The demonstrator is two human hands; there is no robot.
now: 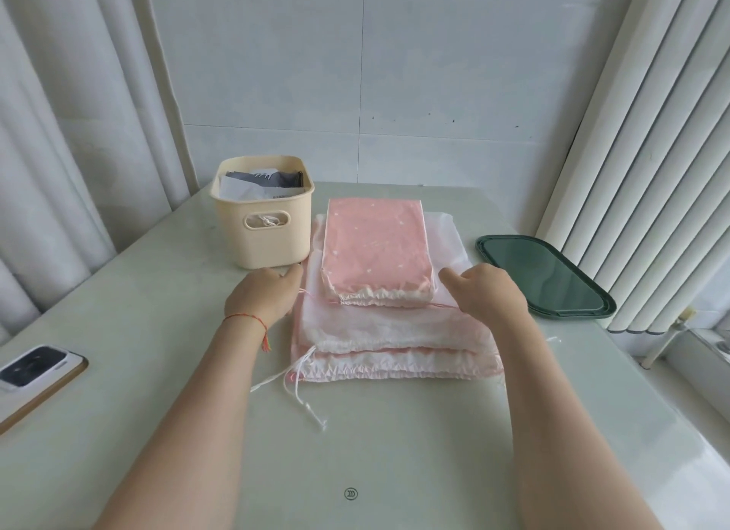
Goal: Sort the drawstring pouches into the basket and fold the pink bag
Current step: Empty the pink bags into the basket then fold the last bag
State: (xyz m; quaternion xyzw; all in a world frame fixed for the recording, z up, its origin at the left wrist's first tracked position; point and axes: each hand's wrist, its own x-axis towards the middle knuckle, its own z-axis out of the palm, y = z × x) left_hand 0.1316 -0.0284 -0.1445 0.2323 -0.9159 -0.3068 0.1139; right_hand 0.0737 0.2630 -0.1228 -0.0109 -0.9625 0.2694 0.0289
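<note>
A small pink drawstring pouch (375,249) lies on top of a stack of larger white and pale pink pouches (395,332) in the middle of the table. White cords (304,387) trail from the stack's front left corner. My left hand (264,292) is at the stack's left edge, fingers loosely curled, thumb toward the pink pouch. My right hand (486,292) is at the right edge, fingers curled downward onto the white fabric. Whether either hand grips fabric is hidden. The cream basket (262,237) stands behind my left hand with grey and white pouches inside.
A dark green tray (545,276) lies at the right near the table edge. A phone (37,371) lies face down at the left edge. Curtains hang on both sides, and a wall stands behind the table.
</note>
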